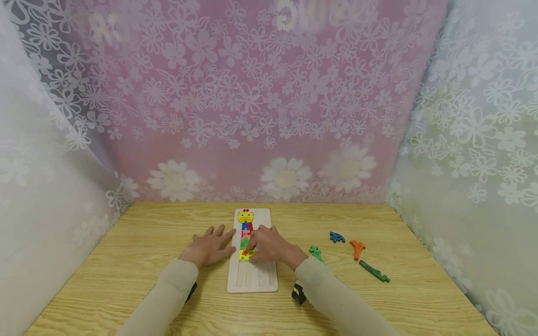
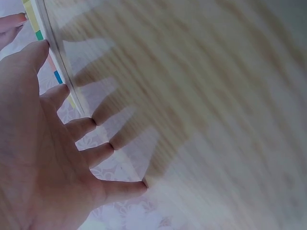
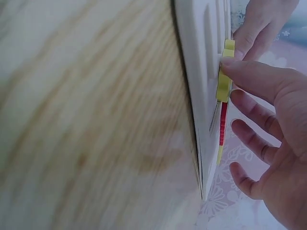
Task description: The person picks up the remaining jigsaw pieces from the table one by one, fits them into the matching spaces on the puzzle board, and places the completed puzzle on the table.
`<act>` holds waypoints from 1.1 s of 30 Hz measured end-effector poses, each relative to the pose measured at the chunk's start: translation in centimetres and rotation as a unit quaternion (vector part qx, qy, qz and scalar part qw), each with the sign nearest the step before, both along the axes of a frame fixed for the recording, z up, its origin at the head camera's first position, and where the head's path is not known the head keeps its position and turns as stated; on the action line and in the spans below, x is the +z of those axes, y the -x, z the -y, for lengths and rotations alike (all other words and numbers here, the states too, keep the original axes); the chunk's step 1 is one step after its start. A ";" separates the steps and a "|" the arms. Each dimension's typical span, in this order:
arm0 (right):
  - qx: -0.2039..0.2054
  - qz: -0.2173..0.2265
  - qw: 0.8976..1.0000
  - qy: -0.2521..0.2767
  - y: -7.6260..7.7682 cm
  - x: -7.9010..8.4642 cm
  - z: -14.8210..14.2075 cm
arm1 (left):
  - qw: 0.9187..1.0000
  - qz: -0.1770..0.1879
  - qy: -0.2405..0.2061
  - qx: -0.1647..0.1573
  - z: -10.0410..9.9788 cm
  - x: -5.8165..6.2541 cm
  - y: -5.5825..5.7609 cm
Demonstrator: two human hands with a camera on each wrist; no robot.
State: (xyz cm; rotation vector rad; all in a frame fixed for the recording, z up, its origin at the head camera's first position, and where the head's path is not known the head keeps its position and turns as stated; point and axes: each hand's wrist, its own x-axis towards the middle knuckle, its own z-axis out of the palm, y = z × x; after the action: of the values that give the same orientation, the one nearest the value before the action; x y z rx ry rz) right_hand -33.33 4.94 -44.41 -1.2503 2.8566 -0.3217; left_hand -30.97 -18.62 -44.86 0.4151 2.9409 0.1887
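Note:
A pale wooden puzzle board [image 1: 254, 285] lies lengthwise on the table, with a giraffe-like figure of coloured pieces filling its upper part. The yellow head piece [image 1: 245, 217] is at the far end, with blue, red, pink and green pieces below it. My right hand [image 1: 269, 245] reaches over the board and pinches a yellow puzzle piece [image 3: 224, 86], the thumb on its edge and the index finger close by. That piece stands a little proud of the board. To the left, my left hand [image 1: 210, 247] has its fingers spread, fingertips on the table and thumb at the board's edge.
Several loose pieces lie right of the board: a green one [image 1: 315, 252] near the right wrist, a blue one [image 1: 336, 237], an orange one [image 1: 357, 249] and a long dark green one [image 1: 374, 271]. Flowered curtains [image 1: 252, 116] hang behind and beside the table.

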 end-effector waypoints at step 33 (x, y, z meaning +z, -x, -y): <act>-0.009 0.009 1.000 -0.012 -0.2 0.2 0.0 | 1.000 0.009 -0.006 0.026 -1.1 0.5 -0.3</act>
State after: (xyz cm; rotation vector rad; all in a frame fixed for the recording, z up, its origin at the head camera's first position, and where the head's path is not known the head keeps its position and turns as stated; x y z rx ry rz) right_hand -33.16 4.92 -44.23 -1.2111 2.8494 -0.2968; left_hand -30.72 -17.55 -44.40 0.3365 2.9355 0.2150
